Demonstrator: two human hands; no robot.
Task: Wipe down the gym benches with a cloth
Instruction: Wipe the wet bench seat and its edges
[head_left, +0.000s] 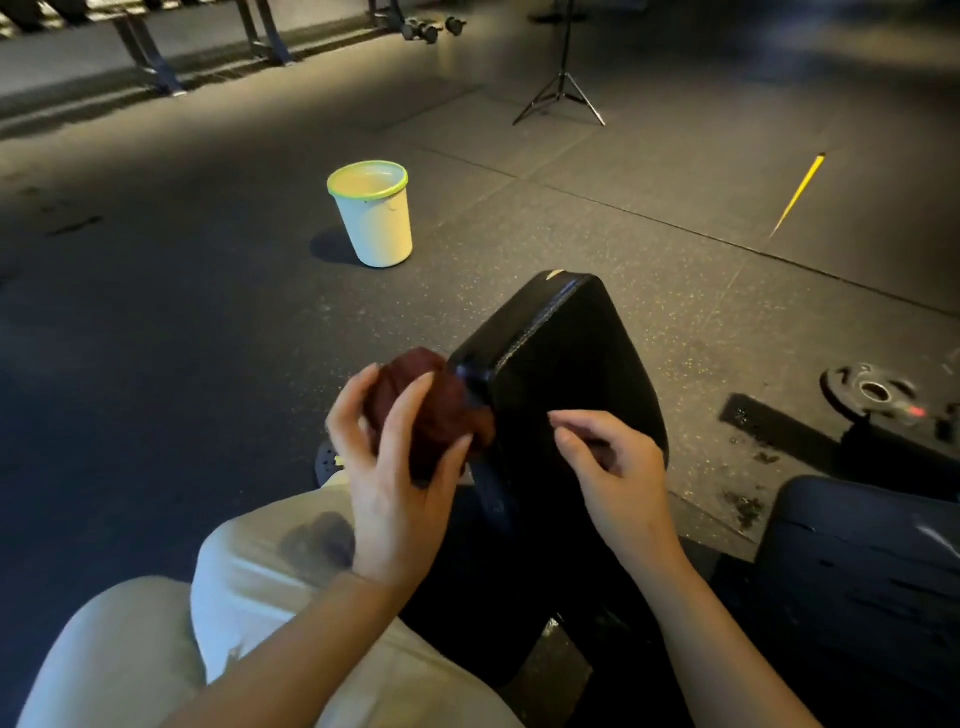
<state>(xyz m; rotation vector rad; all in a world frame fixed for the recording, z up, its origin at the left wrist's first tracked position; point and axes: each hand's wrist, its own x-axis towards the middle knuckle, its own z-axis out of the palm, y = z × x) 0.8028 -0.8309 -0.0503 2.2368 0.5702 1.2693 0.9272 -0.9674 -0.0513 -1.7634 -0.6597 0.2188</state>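
A black padded bench (566, 374) runs away from me at the middle of the view. My left hand (395, 467) grips a bunched dark red cloth (421, 410), held at the pad's left edge. My right hand (613, 467) hovers over the pad's near part with its fingers loosely curled and nothing plainly in them. A second dark pad (862, 577) sits at the lower right.
A white bucket with a green rim (374, 218) stands on the dark rubber floor ahead on the left. A tripod (561, 88) and dumbbells (431, 28) are farther back. A weight plate (867, 389) lies on the right. My knee in light trousers (249, 571) is at the lower left.
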